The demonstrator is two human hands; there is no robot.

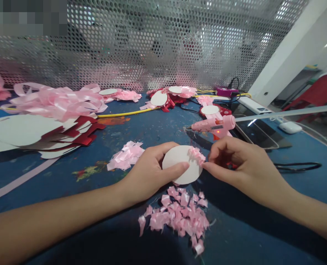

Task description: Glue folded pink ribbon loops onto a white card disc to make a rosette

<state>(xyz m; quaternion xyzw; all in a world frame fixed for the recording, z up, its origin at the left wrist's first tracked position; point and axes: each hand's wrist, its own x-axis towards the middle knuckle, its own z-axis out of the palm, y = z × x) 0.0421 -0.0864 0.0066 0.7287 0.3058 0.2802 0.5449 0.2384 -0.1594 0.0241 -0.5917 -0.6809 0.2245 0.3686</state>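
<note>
My left hand (149, 171) grips a white card disc (180, 162) just above the blue table, thumb across its face and fingers behind it. My right hand (235, 162) pinches its fingertips against a small pink ribbon piece (196, 154) that sits on the disc's upper right edge. A heap of cut pink ribbon pieces (180, 215) lies right below the disc. A second small pile of pink pieces (126, 156) lies left of my left hand. A pink glue gun (215, 125) rests just behind my right hand, its nozzle pointing left.
Loose pink ribbon (55, 99) and a stack of white and red card shapes (36, 136) fill the left. Finished pink-and-red rosettes (166, 97) lie at the back by a perforated metal screen (152, 44). A yellow cable (125, 113), a tablet (260, 129) and a black cord (298, 167) lie around.
</note>
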